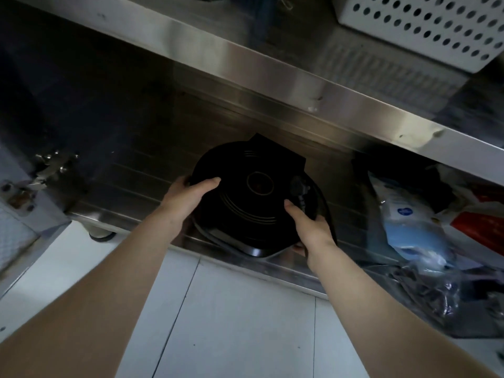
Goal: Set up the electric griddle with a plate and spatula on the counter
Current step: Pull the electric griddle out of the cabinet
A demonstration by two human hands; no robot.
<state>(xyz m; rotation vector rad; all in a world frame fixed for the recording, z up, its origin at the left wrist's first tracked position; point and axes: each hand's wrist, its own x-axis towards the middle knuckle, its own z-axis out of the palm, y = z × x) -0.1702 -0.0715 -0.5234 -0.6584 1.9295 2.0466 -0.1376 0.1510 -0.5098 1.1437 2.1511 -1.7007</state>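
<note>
From the head camera, no brand or label is showing clearly: the blue and white packet [409,227] lying to the right of the right hand is carrying a round blue mark and some print, but it is too blurred to read, and the gold rings on the lid of the griddle are carrying no words that I can read.

The left hand [182,200] is lying on the left edge of the black electric griddle [245,197], with the thumb stretched over the lid and the other fingers going around the rim, so it is grasping the griddle. The right hand [311,227] is grasping the right front edge in the same way, its thumb lying on the lid near the black plug [300,188], which is resting on top just beyond this thumb.

The griddle is sitting between both hands on the lower steel shelf [152,170], under the counter edge [272,85]. It is round and closed, so it is having no clear long axis; its square hinge part is pointing away from the hands, toward the back of the shelf. A white perforated basket [425,25] is standing far beyond the right hand, on the counter.
</note>
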